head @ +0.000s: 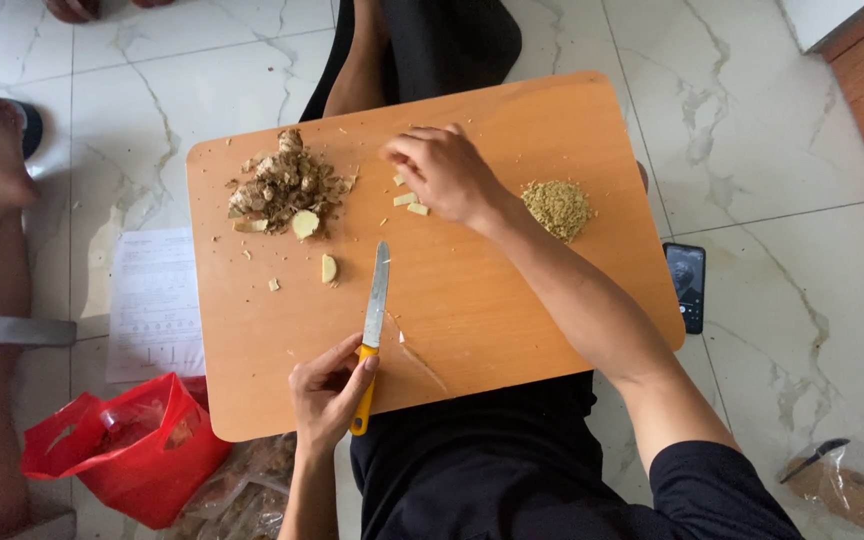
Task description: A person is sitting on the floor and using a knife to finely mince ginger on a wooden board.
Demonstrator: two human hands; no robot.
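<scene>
While left hand (327, 395) grips yellow-handled knife (372, 325) flat on wooden board (512, 300), right hand (444, 172) pinches at ginger pieces (410, 203), fingers bunched.

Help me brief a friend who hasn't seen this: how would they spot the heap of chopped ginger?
Start at the wooden board on the person's lap. Go to its right side, just beyond the right hand. There lies the heap of chopped ginger: a small, fine, yellowish mound, unlike the coarse brown pile of peelings on the board's left side.
</scene>
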